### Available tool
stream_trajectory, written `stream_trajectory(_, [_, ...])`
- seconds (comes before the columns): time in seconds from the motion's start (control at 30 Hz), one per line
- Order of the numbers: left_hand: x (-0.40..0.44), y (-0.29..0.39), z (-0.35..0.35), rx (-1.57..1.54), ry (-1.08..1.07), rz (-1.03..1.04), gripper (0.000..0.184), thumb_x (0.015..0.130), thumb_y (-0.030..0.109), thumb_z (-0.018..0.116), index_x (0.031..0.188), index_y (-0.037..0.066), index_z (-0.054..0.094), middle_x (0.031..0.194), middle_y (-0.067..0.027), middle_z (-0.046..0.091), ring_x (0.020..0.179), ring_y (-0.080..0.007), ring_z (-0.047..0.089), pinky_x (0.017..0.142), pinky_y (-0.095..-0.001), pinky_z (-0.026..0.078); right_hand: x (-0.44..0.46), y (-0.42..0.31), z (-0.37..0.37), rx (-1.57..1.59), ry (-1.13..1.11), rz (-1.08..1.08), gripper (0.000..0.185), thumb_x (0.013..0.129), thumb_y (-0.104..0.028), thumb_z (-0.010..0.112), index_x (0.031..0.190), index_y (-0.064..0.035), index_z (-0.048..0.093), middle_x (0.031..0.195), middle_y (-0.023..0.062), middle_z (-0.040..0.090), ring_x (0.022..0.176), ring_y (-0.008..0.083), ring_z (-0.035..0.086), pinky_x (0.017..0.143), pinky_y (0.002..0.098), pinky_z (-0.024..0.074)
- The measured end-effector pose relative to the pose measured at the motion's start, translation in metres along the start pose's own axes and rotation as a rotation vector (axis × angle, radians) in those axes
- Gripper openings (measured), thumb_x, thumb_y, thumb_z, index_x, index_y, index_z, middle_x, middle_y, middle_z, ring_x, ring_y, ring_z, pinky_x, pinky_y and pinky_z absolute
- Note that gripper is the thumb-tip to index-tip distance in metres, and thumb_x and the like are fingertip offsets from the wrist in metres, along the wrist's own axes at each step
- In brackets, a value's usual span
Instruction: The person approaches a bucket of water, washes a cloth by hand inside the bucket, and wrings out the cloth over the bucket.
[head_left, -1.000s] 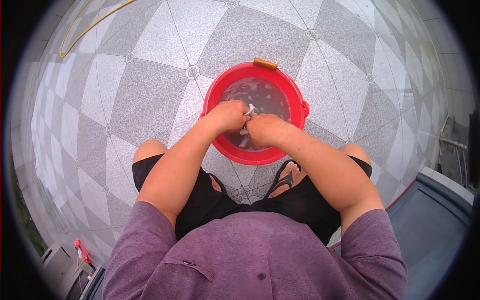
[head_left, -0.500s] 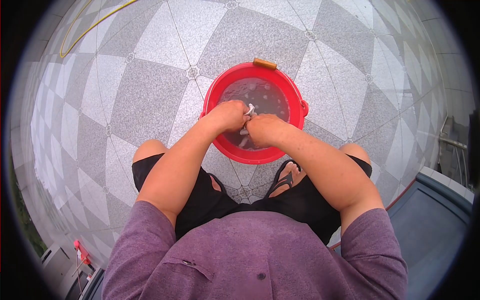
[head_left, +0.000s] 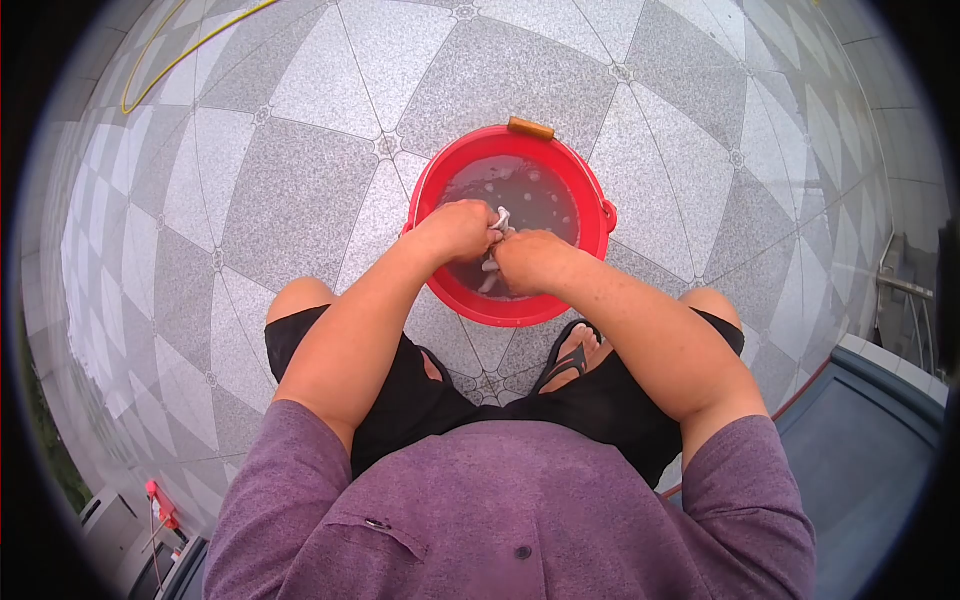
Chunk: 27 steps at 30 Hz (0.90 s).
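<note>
A red bucket (head_left: 460,294) with murky, bubbly water (head_left: 515,188) stands on the tiled floor between my feet. Over the water, my left hand (head_left: 464,228) is closed on a whitish cloth (head_left: 502,217). My right hand (head_left: 530,262) touches it from the right and is closed round the same cloth. One end of the cloth sticks up between the hands, and another part hangs below them toward the water. Most of the cloth is hidden by my fingers.
The bucket's orange-brown handle grip (head_left: 531,128) rests at the far rim. A yellow hose (head_left: 190,50) lies at the upper left. Sandalled feet (head_left: 575,355) are just behind the bucket. A blue-grey panel (head_left: 860,450) is at the lower right, a red object (head_left: 163,505) at the lower left.
The bubbles on the water have drifted and thinned out a little. Both hands keep their hold on the cloth in nearly the same place.
</note>
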<state>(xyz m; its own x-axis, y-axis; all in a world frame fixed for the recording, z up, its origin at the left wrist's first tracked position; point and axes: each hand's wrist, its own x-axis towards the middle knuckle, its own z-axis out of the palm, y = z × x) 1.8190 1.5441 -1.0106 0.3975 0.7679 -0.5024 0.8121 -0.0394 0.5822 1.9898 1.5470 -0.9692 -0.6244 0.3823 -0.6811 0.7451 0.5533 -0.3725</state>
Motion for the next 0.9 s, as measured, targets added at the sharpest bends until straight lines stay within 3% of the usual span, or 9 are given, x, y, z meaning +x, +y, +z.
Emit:
stream_trajectory(0.37, [-0.0008, -0.0009, 0.0005, 0.000, 0.008, 0.009, 0.026, 0.093, 0.025, 0.066, 0.099, 0.001, 0.073, 0.107, -0.0213, 0.071, 0.102, -0.0417, 0.067, 0.092, -0.0489, 0.052, -0.0046, -0.0042, -0.0061, -0.001, -0.024, 0.004, 0.032, 0.081, -0.014, 0.074, 0.111, -0.0032, 0.075, 0.117, 0.0185, 0.074, 0.110, 0.0344, 0.071, 0.093, 0.0447, 0.0570])
stream_trajectory(0.9, [-0.0007, 0.0019, -0.0011, 0.017, -0.002, 0.001, 0.027, 0.094, 0.026, 0.065, 0.100, 0.001, 0.073, 0.110, -0.0205, 0.071, 0.105, -0.0416, 0.066, 0.093, -0.0489, 0.052, -0.0043, -0.0028, -0.0047, -0.026, -0.024, -0.006, 0.030, 0.089, -0.017, 0.067, 0.116, -0.0044, 0.073, 0.119, 0.0179, 0.073, 0.111, 0.0341, 0.070, 0.093, 0.0448, 0.0567])
